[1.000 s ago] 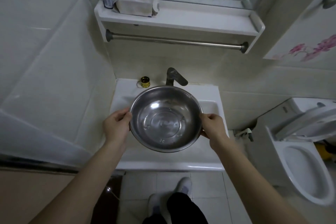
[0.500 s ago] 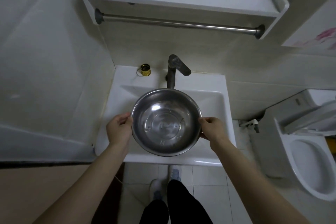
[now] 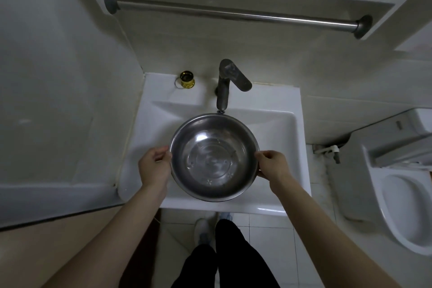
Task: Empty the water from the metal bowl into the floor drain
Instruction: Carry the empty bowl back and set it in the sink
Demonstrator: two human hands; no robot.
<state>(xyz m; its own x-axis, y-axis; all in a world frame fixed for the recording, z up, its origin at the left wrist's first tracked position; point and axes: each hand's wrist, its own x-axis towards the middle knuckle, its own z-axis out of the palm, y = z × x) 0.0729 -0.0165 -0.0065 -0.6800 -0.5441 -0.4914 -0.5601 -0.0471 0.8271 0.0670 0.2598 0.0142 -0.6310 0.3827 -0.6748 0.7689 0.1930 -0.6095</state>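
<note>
Both hands are on it. The left hand (image 3: 154,166) sits just left of centre frame, fingers curled around the rim, thumb on top as far as I can see. The right hand (image 3: 272,165) mirrors it just right of centre, pinching the opposite edge. So it's 2 grips on 1 line running left to right across the metal bowl (image 3: 214,158), which sits dead centre between them. Neither hand is nearer than the other.

The bowl is round, so there's no real long axis. The line between the 2 hands is what counts, and my guess is any tip will pivot around it. The rim looks about level right now. There seems to be a shallow layer of water over the bottom, though the reflections make it hard to be sure.

Going outward, the bowl is over the white sink (image 3: 280,128), with its far rim just below the faucet (image 3: 224,84) spout in the picture. I can't tell whether it's resting on the sink or held above it. A small gold cap (image 3: 187,80) stands on the ledge, up and left of the bowl.

The tiled floor (image 3: 257,229) only shows in the lower middle of the frame, by the person's feet, and the toilet (image 3: 409,206) is at the right edge. I can't spot a floor drain anywhere in view, so I reckon the bowl has to be carried away from the sink and down low, kept level, before any pouring.
</note>
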